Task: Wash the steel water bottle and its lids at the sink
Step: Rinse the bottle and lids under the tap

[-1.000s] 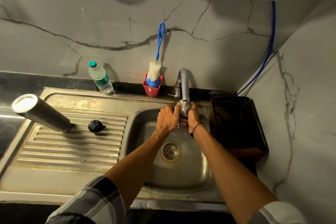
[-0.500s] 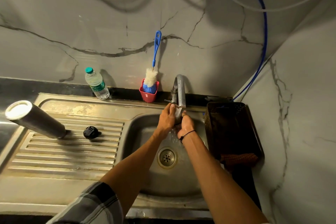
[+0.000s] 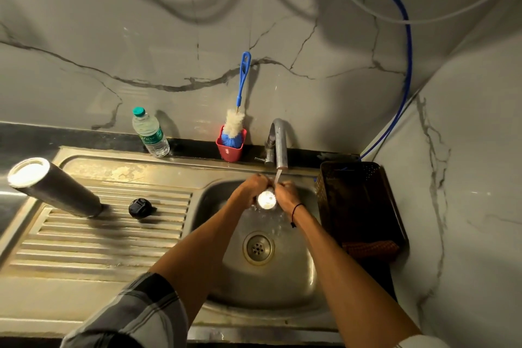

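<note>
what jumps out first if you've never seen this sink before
Both hands, left hand and right hand, hold a small shiny lid under the running tap over the basin. On the draining board at left stands the steel bottle, with a black cap beside it.

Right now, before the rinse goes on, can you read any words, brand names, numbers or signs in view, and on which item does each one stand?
Nothing can be quoted with confidence.
Plastic water bottle: green label with white script, too blurred to read.
Steel bottle, black lid, red cup and brush handle: no print visible.
Shiny lid between left hand and right hand: only glare, no text.
</note>
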